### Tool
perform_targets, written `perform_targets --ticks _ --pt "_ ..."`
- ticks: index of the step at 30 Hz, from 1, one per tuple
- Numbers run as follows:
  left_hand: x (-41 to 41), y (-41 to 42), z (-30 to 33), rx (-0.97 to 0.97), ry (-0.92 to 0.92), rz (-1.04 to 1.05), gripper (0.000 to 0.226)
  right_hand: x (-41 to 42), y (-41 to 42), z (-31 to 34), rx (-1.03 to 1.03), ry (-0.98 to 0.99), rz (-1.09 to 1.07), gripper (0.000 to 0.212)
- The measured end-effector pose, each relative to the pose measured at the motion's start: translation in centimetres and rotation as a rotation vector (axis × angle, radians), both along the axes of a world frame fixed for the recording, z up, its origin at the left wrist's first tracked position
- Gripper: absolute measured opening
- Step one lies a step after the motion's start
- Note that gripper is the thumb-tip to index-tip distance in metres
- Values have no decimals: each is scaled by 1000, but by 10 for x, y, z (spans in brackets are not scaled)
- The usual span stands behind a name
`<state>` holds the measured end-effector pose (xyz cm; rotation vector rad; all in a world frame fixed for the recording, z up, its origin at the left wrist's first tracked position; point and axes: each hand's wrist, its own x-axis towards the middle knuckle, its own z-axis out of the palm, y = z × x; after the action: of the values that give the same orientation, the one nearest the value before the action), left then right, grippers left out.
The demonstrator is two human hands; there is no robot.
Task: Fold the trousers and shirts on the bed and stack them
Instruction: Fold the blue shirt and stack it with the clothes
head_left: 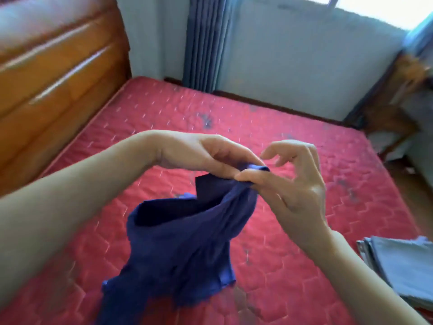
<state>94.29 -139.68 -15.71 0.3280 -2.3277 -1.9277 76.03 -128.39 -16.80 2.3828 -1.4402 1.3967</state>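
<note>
The soft dark blue cloth garment (182, 242) hangs in the air over the red quilted mattress (234, 113), so it can be shaken straight, I think; the left hand (199, 153) and right hand (295, 181) both pinch its top edge, and folded grey clothes (403, 266) wait nearby for stacking

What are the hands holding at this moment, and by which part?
Both hands, left hand and right hand, pinch one top corner of a dark blue garment; the rest hangs above the red mattress.
</note>
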Motion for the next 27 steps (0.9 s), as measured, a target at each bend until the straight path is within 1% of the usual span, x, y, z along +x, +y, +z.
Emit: perform_targets --ticks 2,4,5,6,8,10,11,13,14,15,17,18,20,22,25,27 --pt "-17 3 71 -147 -6 45 25 -15 8 63 -23 -23 -14 28" --pt "-35 13 137 -257 40 156 17 -34 13 116 -149 85 -53 16" --pt "-43 19 168 -304 73 217 16 -43 16 140 -191 99 -68 15" --pt "-51 25 200 -344 108 277 13 -52 18 163 -204 65 -62 20" --pt "-66 40 259 -443 186 386 6 -63 26 207 -148 -98 56 32" --pt "-80 57 313 -578 270 500 12 -70 36 244 -24 -289 189 42" --pt "-86 65 338 -640 306 563 13 -74 40 261 30 -358 201 52" --pt "-96 80 382 -762 376 697 12 -86 45 291 110 -424 134 77" --pt "-101 86 402 -818 409 760 11 -93 48 305 128 -404 76 82" --pt "-103 92 419 -868 442 815 10 -100 50 318 119 -353 8 73" --pt "-106 99 445 -940 483 902 13 -116 53 344 35 -192 -156 32" --pt "-106 101 454 -968 473 937 18 -123 55 356 23 -119 -230 27" --pt "-104 103 464 -1015 403 973 26 -139 56 374 95 -79 -281 28" --pt "-99 103 463 -1026 306 967 31 -152 58 390 161 -124 -257 24" --pt "-89 103 449 -951 158 926 25 -169 57 408 148 -146 -153 30" --pt "-83 101 435 -899 103 920 22 -178 54 419 190 -70 -57 32"
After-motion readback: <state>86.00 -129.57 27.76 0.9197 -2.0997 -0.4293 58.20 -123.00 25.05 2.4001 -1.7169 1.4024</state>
